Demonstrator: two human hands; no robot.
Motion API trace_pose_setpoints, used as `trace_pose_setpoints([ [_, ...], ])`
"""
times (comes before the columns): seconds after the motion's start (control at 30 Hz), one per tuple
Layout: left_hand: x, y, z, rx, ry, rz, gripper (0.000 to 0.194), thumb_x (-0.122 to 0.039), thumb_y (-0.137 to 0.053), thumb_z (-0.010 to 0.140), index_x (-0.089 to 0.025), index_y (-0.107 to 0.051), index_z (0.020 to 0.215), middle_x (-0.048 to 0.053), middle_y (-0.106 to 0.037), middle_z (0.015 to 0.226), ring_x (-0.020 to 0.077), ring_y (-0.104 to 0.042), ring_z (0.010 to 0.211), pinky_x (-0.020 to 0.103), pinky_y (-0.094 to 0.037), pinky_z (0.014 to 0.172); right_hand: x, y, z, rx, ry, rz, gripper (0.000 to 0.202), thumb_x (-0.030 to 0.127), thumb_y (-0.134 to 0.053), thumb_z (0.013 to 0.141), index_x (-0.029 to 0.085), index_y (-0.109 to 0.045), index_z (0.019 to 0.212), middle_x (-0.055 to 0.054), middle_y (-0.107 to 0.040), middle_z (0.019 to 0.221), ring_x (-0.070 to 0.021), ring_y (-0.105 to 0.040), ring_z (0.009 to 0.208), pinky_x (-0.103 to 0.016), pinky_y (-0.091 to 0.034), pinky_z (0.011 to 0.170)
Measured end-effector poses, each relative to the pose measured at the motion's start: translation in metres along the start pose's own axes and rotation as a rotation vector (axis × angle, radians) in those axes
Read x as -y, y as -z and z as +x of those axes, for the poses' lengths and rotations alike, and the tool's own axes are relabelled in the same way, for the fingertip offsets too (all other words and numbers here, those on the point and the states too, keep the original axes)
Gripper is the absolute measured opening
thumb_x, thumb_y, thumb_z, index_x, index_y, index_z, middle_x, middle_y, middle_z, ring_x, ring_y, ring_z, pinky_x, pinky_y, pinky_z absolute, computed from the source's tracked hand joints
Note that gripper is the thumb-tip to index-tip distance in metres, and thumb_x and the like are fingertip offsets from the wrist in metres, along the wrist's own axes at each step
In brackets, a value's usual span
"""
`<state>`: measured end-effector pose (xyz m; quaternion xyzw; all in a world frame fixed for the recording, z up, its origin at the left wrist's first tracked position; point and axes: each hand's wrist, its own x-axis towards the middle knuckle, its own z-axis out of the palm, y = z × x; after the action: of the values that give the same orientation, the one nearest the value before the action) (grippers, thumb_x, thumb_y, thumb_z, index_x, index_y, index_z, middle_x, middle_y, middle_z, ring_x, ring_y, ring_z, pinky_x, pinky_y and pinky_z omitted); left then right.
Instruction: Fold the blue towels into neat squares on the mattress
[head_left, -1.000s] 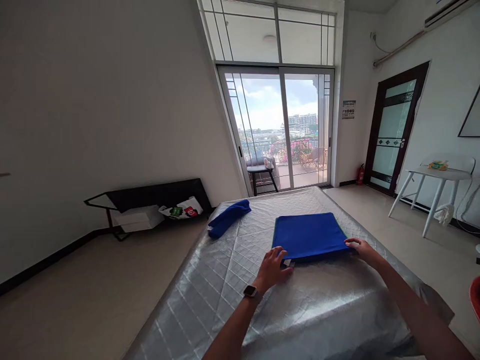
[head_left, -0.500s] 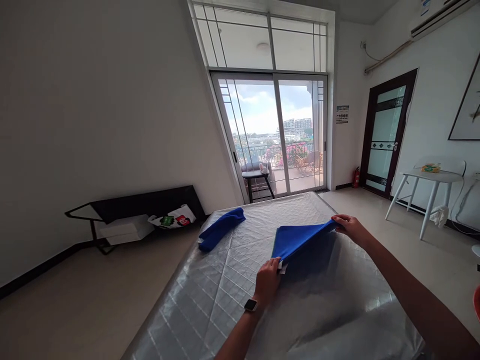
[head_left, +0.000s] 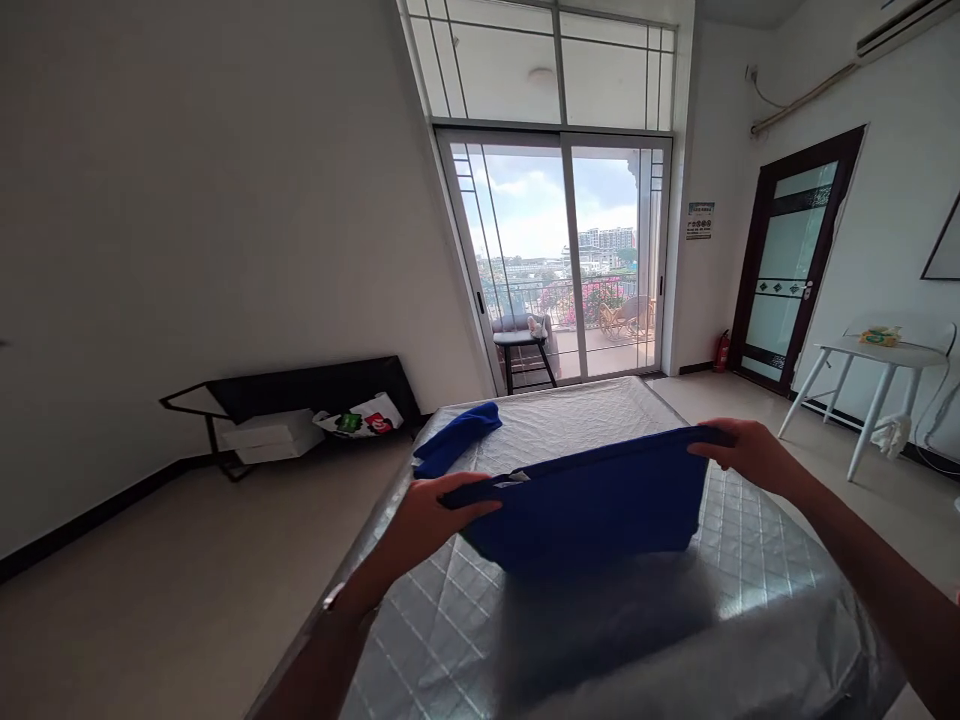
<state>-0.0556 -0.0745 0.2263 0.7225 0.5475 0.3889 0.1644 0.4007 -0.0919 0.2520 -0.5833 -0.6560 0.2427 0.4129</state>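
A blue cloth (head_left: 600, 500) hangs stretched between my two hands above the silver quilted cover (head_left: 420, 630). My left hand (head_left: 442, 510) pinches its upper left corner, near a small white tag. At the upper right corner, my right hand (head_left: 731, 445) grips the cloth between thumb and fingers. The lower edge of the cloth hangs close to the cover; whether it touches is unclear. Another blue cloth (head_left: 457, 440), folded long and narrow, lies on the far left part of the cover.
Left of the covered surface, a black bench-like frame (head_left: 315, 385) holds white boxes (head_left: 270, 437) and a printed bag (head_left: 364, 417). A black stool (head_left: 521, 342) stands by the glass sliding door. At the right are a white table (head_left: 885, 350) and a dark-framed door (head_left: 795, 260).
My left hand has moved left and up, and my right hand slightly right. The cloth, earlier slanted and partly lying down, now hangs wide between them. The view has shifted slightly.
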Motion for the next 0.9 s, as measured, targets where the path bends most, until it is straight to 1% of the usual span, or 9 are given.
trace_pose_setpoints([
  [0.1,-0.014,0.040,-0.005,-0.017,0.024,0.018,0.054,-0.066,-0.083,0.054,-0.025,-0.080,0.089,0.004,-0.079,0.083,0.0272,-0.072,0.075,0.035,-0.060,0.067,0.019,0.007,-0.007,0.000,0.094,-0.058,0.046,0.067,-0.082,0.067,0.027,-0.080,0.091,-0.001,-0.071,0.077,-0.0192,-0.062,0.069,-0.030,-0.051,0.066],
  [0.17,-0.020,0.057,-0.008,-0.013,0.039,0.009,0.055,-0.068,-0.083,0.052,-0.025,-0.079,0.087,0.003,-0.079,0.082,0.0269,-0.072,0.075,0.035,-0.060,0.067,0.028,0.009,-0.008,-0.043,0.165,-0.112,0.046,0.069,-0.081,0.066,0.029,-0.080,0.090,-0.003,-0.071,0.084,-0.0187,-0.060,0.070,-0.031,-0.052,0.068],
  [0.3,-0.017,0.070,-0.001,0.051,0.072,0.003,0.056,-0.069,-0.082,0.054,-0.025,-0.080,0.086,0.002,-0.077,0.078,0.0248,-0.071,0.071,0.033,-0.059,0.066,0.033,0.001,0.003,-0.025,0.283,-0.132,0.048,0.072,-0.079,0.067,0.030,-0.080,0.092,-0.005,-0.070,0.103,-0.0208,-0.064,0.084,-0.031,-0.054,0.074],
  [0.37,-0.010,0.067,0.011,0.106,0.068,0.016,0.056,-0.071,-0.080,0.056,-0.024,-0.079,0.086,0.001,-0.078,0.078,0.0237,-0.071,0.072,0.032,-0.058,0.067,0.031,-0.010,0.018,0.066,0.295,-0.160,0.049,0.073,-0.075,0.072,0.029,-0.080,0.093,-0.005,-0.071,0.106,-0.0215,-0.065,0.087,-0.031,-0.053,0.075],
  [0.47,0.001,0.062,0.040,0.139,0.032,0.073,0.058,-0.074,-0.076,0.058,-0.023,-0.079,0.085,0.002,-0.078,0.080,0.0234,-0.071,0.075,0.030,-0.056,0.069,0.030,-0.029,0.050,0.137,0.289,-0.270,0.049,0.072,-0.066,0.082,0.026,-0.079,0.096,-0.004,-0.073,0.094,-0.0201,-0.065,0.078,-0.031,-0.051,0.073],
  [0.6,0.009,0.063,0.084,0.054,-0.073,0.216,0.059,-0.073,-0.069,0.066,-0.022,-0.079,0.092,0.003,-0.079,0.085,0.0239,-0.070,0.078,0.030,-0.054,0.071,0.035,-0.047,0.097,0.001,0.412,-0.429,0.045,0.063,-0.056,0.095,0.023,-0.077,0.103,-0.005,-0.074,0.096,-0.0208,-0.067,0.078,-0.032,-0.050,0.070],
  [0.7,0.017,0.062,0.100,-0.027,-0.129,0.330,0.049,-0.062,-0.064,0.079,-0.022,-0.077,0.103,0.004,-0.080,0.095,0.0240,-0.071,0.084,0.031,-0.054,0.076,0.033,-0.056,0.120,-0.100,0.555,-0.543,0.038,0.052,-0.051,0.101,0.022,-0.073,0.111,-0.008,-0.073,0.108,-0.0224,-0.069,0.089,-0.032,-0.051,0.072],
  [0.8,0.038,0.041,0.087,-0.069,-0.088,0.460,0.037,-0.048,-0.059,0.087,-0.024,-0.074,0.111,0.004,-0.080,0.099,0.0244,-0.073,0.088,0.032,-0.055,0.079,0.013,-0.072,0.120,-0.087,0.650,-0.669,0.029,0.041,-0.053,0.102,0.022,-0.070,0.114,-0.009,-0.072,0.114,-0.0234,-0.069,0.099,-0.030,-0.052,0.075],
  [0.9,0.076,-0.004,0.043,-0.071,-0.099,0.536,0.029,-0.033,-0.058,0.088,-0.024,-0.073,0.112,0.006,-0.079,0.110,0.0255,-0.073,0.100,0.034,-0.056,0.086,-0.026,-0.100,0.095,0.012,0.683,-0.785,0.019,0.031,-0.060,0.099,0.022,-0.069,0.113,-0.008,-0.074,0.111,-0.0230,-0.069,0.102,-0.030,-0.052,0.081],
])
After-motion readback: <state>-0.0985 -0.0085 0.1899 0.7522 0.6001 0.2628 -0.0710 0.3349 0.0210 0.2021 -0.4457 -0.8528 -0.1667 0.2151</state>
